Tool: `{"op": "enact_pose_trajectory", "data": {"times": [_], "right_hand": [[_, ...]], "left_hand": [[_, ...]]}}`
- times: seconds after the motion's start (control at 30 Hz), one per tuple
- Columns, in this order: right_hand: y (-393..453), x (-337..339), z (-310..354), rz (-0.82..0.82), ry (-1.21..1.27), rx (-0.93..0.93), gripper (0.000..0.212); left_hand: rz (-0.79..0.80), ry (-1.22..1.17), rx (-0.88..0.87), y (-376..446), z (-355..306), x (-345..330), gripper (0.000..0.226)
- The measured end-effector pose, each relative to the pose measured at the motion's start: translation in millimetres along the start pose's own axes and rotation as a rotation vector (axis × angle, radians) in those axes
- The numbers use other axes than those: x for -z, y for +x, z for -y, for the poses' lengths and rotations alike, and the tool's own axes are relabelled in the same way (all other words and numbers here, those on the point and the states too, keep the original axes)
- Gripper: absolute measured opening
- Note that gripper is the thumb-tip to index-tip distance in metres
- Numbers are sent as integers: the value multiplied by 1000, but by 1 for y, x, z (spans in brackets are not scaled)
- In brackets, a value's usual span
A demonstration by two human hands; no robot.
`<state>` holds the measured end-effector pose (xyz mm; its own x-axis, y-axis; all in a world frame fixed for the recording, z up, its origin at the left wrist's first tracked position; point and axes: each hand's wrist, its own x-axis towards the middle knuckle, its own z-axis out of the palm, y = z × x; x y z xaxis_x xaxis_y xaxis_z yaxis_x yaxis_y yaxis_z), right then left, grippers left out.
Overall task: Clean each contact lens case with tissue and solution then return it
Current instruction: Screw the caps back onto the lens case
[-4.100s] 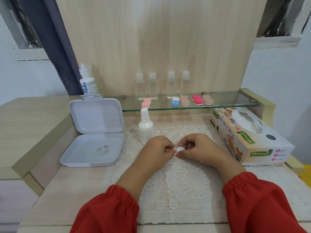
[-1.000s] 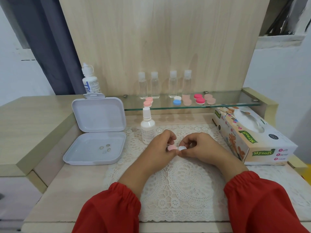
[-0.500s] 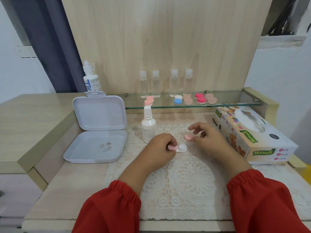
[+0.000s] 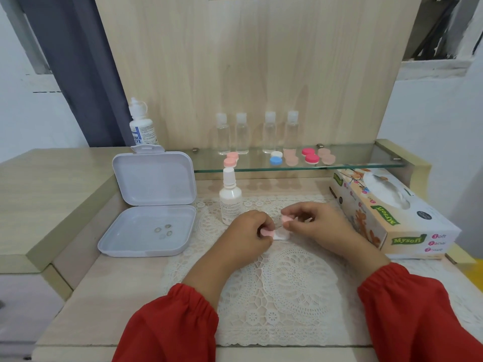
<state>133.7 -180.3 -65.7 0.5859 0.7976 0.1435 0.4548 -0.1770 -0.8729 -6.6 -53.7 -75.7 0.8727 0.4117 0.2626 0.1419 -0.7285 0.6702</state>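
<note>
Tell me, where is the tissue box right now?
The tissue box sits on the right of the desk, beside the lace mat, just below the right end of the glass shelf.

Open white hinged box (image 4: 154, 205) at the counter's (image 4: 109, 296) left with small lenses (image 4: 163, 231) in its base, white lace doily (image 4: 282, 291) mid-counter, four clear bottles (image 4: 257, 133) on glass shelf (image 4: 352, 159), dark curtain (image 4: 78, 61) behind.

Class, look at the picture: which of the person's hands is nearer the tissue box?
Right. The right hand is just left of the tissue box, holding a pink cap; the left hand lies farther left, beyond it, by the white bottle.
</note>
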Motion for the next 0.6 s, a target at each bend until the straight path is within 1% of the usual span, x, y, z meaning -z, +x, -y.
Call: {"op": "enact_pose_trajectory", "data": {"times": [0.1, 0.17, 0.4, 0.6], "right_hand": [[-2, -2, 0, 95, -67, 47, 18], [-3, -3, -1, 124, -75, 68, 19], [-2, -4, -5, 147, -101, 121, 26], [-1, -6, -6, 126, -129, 106, 21]], "left_hand": [[6, -5, 12, -1, -1, 0, 17], [6, -8, 14, -1, -1, 1, 17], [5, -14, 15, -2, -2, 2, 16], [-23, -59, 33, -4, -3, 5, 16]]}}
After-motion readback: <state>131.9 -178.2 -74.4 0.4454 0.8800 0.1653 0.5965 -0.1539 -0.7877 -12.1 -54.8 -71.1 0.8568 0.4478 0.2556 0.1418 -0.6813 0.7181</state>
